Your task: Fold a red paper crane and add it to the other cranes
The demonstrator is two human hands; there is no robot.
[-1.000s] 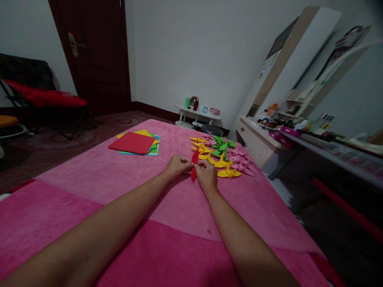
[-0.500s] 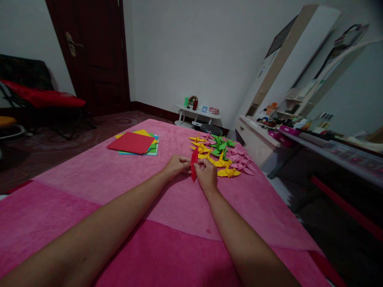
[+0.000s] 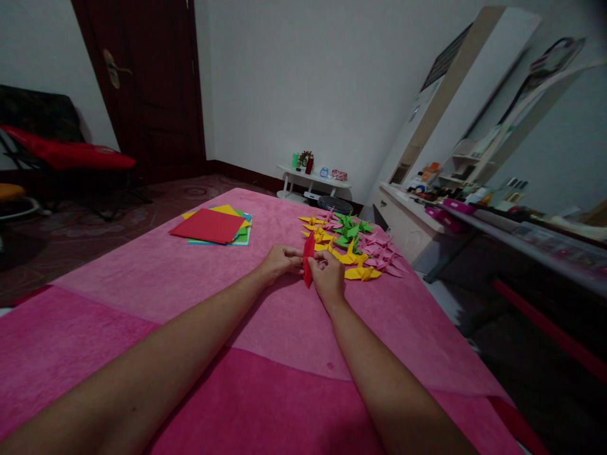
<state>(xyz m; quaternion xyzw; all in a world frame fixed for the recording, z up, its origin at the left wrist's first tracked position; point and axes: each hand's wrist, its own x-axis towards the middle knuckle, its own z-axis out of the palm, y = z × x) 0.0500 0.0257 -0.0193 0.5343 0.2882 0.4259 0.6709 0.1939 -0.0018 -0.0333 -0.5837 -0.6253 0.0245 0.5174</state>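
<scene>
I have the folded paper [image 3: 308, 262] between my left hand [image 3: 283, 262] and right hand [image 3: 328, 273], above the cloth [image 3: 265, 379]. Beyond them on the left lies the stack of sheets [image 3: 208, 225]; beyond on the right, the paper birds [image 3: 349, 229]. A low stand [image 3: 313, 175] is behind, a door [image 3: 156, 114] back left; bottles, as far as I can tell, top the dresser [image 3: 408, 218] at right.

The person's left forearm [image 3: 190, 338] is bare along its whole visible length, smooth in outline, broad at the lower end and tapering evenly to a narrow left wrist [image 3: 262, 276]. One small round spot [image 3: 133, 409] marks its skin. The right forearm [image 3: 379, 373] is bare too and narrows likewise. The left hand [image 3: 283, 262] and right hand [image 3: 328, 277] are ungloved; their nails are too small to make out.
</scene>
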